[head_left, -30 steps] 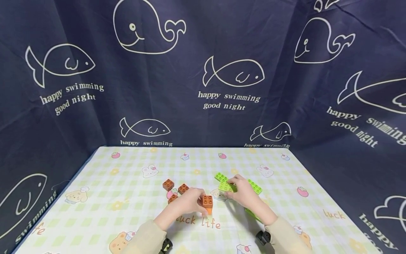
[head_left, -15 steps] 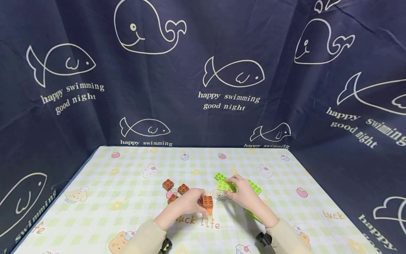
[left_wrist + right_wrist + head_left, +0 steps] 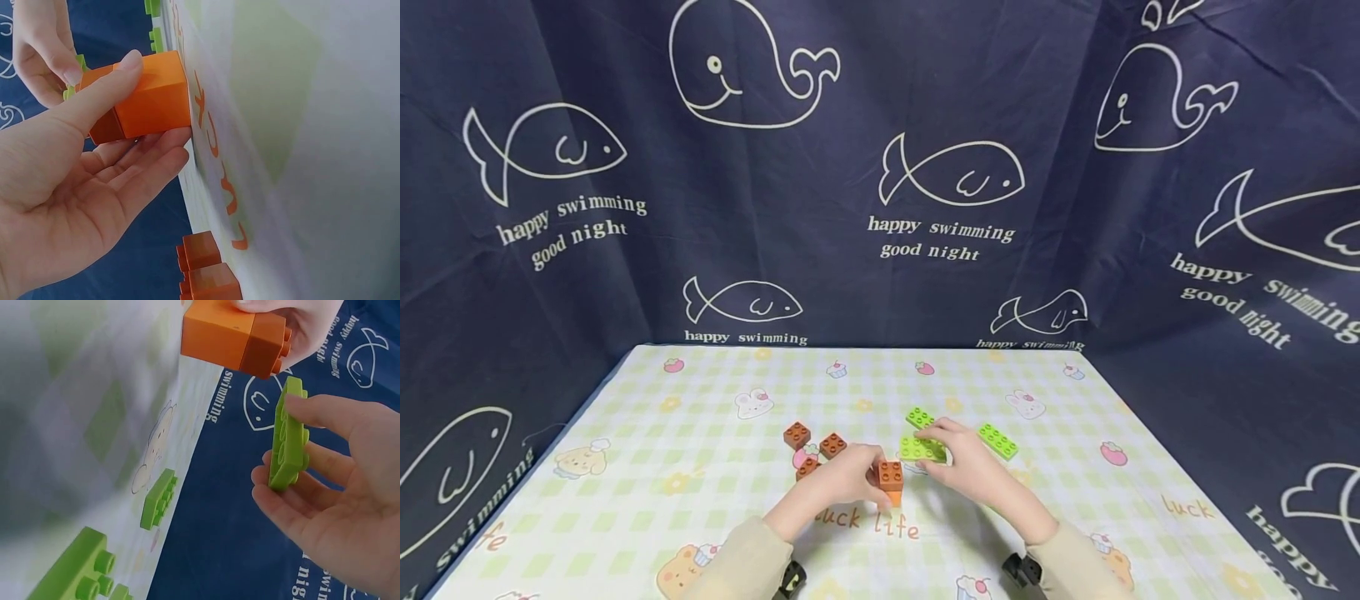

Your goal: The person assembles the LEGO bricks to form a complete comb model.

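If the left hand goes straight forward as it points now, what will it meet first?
Beyond the stack it grips, the left hand would probably first meet the green brick in the right hand, or pass underneath, as height is unclear.

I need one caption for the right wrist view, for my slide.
Right hand pinches a green brick near the orange and brown stack the left hand holds.
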The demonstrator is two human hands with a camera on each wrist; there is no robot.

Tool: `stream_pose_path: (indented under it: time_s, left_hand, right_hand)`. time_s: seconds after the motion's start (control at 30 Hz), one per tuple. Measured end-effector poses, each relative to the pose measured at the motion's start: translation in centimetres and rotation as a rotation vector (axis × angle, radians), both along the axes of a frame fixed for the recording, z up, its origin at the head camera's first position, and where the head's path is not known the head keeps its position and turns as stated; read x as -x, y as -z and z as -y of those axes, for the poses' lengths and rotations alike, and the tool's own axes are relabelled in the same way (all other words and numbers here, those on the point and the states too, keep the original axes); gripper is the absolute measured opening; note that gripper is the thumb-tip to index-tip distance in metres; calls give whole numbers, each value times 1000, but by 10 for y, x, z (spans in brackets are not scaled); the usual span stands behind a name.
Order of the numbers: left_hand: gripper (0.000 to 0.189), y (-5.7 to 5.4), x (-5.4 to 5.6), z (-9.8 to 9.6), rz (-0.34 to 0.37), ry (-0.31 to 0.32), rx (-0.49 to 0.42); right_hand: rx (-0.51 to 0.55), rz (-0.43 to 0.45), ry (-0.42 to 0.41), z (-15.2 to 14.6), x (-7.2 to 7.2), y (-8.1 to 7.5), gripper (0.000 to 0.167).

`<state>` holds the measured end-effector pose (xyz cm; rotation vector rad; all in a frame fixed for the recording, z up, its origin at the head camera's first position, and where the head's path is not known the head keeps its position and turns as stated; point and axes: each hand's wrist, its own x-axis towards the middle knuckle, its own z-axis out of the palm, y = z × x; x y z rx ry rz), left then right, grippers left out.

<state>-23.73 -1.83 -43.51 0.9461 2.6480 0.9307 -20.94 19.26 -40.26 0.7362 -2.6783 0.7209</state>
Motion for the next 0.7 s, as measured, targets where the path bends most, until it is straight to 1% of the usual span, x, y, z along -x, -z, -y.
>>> stream_pose_path:
  time_s: [0.13,0.37,0.7]
  left_hand:
    - [34,0,1,1,5,3,-3]
    - [33,1,2,1,14,10,-20]
    - [32,1,3,2,30,11,-41]
  right_hand:
    - [4,17,-45,2,0,1,40]
    - [4,-4,-111,4,1,5,39]
    - [-7,7,-150,7,1,5,37]
